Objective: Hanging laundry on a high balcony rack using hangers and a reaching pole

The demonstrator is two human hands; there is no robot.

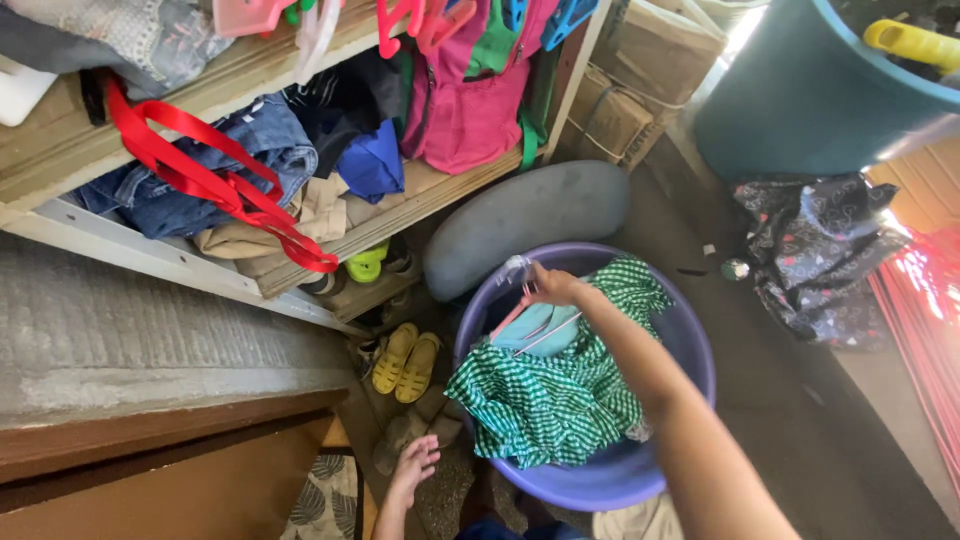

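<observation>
Purple basin (690, 350), centre frame: we count a green checked cloth (560, 390) draped over its near rim and a teal garment (535, 328) beneath. Our right hand (553, 286) is closed on hangers (530, 315) above the basin. Our left hand (415, 462), lower centre, hangs loosely open, holding nothing. Teal bin (800, 100), upper right: a yellow item (915, 42) inside.

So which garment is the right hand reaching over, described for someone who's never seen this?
Start at the round purple basin on the floor, below the wooden shelf. Draped over its near rim is the green-and-white checked cloth, under the right hand. It is the only checked fabric there.
</observation>
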